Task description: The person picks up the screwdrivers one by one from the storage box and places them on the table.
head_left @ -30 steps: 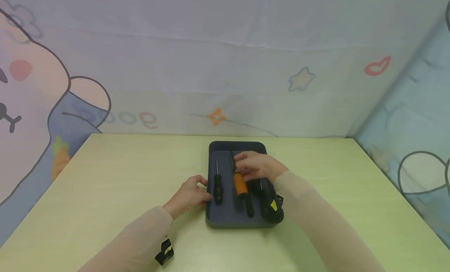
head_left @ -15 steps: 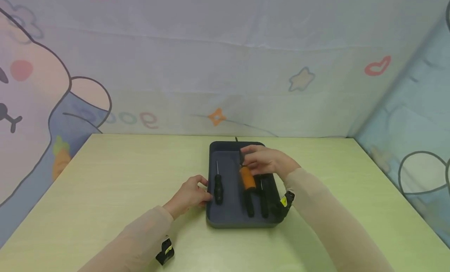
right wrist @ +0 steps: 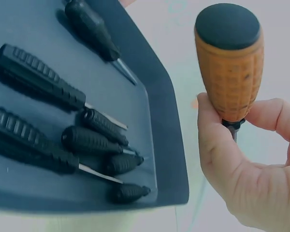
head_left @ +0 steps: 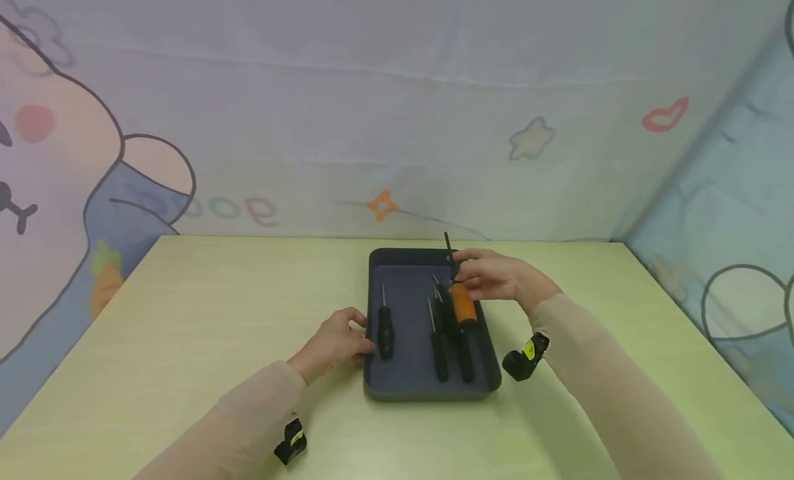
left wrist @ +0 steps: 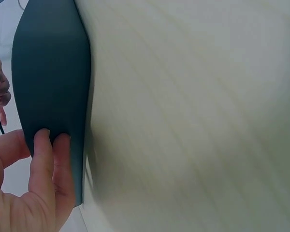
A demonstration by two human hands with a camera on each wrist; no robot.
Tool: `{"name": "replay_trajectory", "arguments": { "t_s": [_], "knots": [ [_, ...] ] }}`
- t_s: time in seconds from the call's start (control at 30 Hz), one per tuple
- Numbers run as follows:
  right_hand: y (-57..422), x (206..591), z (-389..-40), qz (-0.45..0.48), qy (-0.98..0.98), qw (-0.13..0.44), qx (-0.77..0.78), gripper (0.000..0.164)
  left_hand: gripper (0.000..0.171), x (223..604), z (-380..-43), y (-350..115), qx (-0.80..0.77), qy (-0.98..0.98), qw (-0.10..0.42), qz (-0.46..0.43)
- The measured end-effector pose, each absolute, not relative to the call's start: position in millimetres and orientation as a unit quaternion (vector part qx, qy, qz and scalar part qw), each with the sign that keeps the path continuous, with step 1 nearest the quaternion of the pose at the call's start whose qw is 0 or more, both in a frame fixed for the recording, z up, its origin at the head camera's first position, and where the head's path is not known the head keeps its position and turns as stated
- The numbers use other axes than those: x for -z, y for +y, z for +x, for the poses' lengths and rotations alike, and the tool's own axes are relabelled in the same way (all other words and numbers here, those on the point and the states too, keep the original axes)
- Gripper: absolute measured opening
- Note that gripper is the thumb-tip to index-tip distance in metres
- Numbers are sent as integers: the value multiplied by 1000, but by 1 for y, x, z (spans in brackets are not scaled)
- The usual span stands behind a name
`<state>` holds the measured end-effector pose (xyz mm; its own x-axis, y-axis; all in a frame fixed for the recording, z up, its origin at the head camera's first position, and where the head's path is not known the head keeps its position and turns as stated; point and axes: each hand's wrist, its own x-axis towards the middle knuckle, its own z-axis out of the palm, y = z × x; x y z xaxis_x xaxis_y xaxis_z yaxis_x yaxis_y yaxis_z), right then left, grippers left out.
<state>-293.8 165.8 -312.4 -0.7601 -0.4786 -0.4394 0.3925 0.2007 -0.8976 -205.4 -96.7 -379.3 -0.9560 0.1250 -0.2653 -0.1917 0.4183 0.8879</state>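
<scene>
My left hand [head_left: 333, 343] holds the left wall of the dark grey tray [head_left: 403, 380], fingers against its outside [left wrist: 50, 72] and thumb over the rim. Above the tray's far right corner, my right hand [head_left: 501, 280] pinches an orange-handled screwdriver [head_left: 462, 303] just below the handle. Its black butt end [right wrist: 228, 26] faces the right wrist camera, while the thin shaft points away. Inside the tray, a black screwdriver [head_left: 385, 332] lies along the left side. Several more black-handled screwdrivers [right wrist: 41, 77] lie in the right half, some partly overlapping.
The tray stands on a pale yellow-green table [head_left: 248, 280]. Behind the table hangs a printed cloth [head_left: 397, 121]. A black wrist camera [head_left: 526, 357] on the right sleeve is just beside the tray's right wall.
My right hand has moved rightward and slightly away with the orange-handled screwdriver, uncovering the black screwdrivers on the tray's right side. The left hand stays on the tray wall.
</scene>
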Motion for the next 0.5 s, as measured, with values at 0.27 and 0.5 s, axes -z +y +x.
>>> {"name": "replay_trajectory", "arguments": {
  "t_s": [0.27,0.5],
  "knots": [
    [180,312,-293,-10,682,343,646,70,32,381,-207,-96,-534,832,149,-26],
    [194,319,-295,1,697,334,635,72,31,381,-207,-95,-533,834,144,-27]
  ]
}}
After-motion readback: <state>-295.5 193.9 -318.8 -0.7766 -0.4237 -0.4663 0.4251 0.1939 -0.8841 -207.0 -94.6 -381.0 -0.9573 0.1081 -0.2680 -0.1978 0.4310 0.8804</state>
